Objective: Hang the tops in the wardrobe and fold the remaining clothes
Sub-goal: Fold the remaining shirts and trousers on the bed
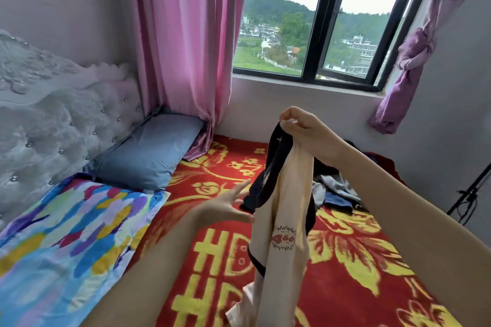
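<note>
Currently right hand (300, 125) is pinching the limp, seemingly light cream top (288, 202) by its dark upper edge above the bed (358, 273), while left hand (228, 207) is reaching open-fingered beside it, probably for the opposite shoulder.

Two bare arms of a person, seen from a head-worn wide-angle camera. The left hand (225, 207) and the right hand (300, 127) are uncovered, as are both wrists. The slim, smooth left forearm (159, 260) shows bare skin from the wrist down to the bottom edge of the frame. The right forearm (411, 207) is likewise bare all the way to the right edge, where the lens makes it look broad. The fingers on both hands are slender. The left hand's fingertips are slightly blurred, while the right hand's knuckles and thumb show sharply. Detail of the nails is too small to make out.
</note>
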Demonstrator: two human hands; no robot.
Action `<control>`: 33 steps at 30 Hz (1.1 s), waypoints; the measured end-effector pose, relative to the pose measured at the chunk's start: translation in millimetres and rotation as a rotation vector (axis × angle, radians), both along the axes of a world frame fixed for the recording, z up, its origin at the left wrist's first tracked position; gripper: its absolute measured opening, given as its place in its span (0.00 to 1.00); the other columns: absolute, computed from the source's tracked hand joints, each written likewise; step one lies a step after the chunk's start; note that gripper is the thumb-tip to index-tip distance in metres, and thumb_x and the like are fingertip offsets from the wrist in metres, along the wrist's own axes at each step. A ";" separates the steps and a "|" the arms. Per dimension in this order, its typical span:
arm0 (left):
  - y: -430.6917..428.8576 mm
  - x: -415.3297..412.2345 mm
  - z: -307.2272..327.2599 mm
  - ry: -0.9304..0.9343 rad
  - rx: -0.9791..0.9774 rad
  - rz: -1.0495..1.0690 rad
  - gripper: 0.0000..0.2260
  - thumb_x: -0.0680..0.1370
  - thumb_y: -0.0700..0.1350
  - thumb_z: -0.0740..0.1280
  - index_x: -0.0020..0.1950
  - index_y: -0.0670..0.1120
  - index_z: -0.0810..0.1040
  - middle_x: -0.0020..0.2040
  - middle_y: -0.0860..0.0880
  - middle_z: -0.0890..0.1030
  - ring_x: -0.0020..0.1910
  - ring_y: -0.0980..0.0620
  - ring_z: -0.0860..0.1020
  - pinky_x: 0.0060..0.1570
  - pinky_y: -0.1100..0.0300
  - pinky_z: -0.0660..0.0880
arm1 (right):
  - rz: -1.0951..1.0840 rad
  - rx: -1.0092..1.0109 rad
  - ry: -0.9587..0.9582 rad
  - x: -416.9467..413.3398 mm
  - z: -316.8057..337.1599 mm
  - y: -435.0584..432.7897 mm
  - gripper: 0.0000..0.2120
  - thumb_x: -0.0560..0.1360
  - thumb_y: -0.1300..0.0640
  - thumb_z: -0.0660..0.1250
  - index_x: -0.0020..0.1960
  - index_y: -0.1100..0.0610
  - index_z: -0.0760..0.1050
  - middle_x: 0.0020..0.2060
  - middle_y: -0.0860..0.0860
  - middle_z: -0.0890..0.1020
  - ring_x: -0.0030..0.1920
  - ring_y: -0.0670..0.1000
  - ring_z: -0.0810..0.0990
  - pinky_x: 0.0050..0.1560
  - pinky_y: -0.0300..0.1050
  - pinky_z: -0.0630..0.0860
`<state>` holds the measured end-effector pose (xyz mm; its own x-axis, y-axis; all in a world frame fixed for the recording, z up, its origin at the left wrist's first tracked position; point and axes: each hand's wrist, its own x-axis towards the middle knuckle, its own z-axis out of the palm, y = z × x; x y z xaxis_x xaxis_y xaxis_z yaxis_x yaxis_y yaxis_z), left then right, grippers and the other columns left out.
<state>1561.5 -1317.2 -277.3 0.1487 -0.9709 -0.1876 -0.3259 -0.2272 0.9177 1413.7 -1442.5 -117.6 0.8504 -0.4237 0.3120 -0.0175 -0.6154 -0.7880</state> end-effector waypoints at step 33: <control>15.9 21.2 22.2 0.259 -0.033 0.199 0.07 0.75 0.45 0.68 0.40 0.43 0.76 0.32 0.49 0.75 0.28 0.58 0.73 0.27 0.68 0.69 | -0.130 0.142 0.321 -100.5 -56.0 -79.0 0.12 0.72 0.62 0.71 0.51 0.48 0.76 0.28 0.44 0.73 0.29 0.38 0.72 0.34 0.29 0.68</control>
